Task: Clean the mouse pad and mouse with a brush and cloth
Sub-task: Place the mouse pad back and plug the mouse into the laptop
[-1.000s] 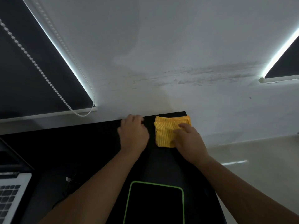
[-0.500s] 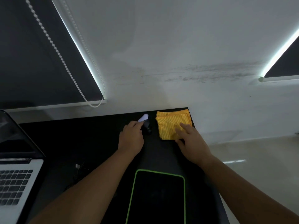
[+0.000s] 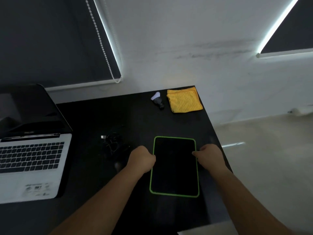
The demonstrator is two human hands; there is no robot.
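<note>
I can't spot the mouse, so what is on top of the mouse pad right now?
Nothing rests on the mouse pad; its dark surface is bare. The left hand and right hand grip its side edges, hiding small strips. No mouse shows there.

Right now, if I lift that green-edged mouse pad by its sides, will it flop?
Probably: the mouse pad looks thin and lies flat, so its middle may sag between both hands. Likely light. It may grip rather than slide on the desk.
</note>
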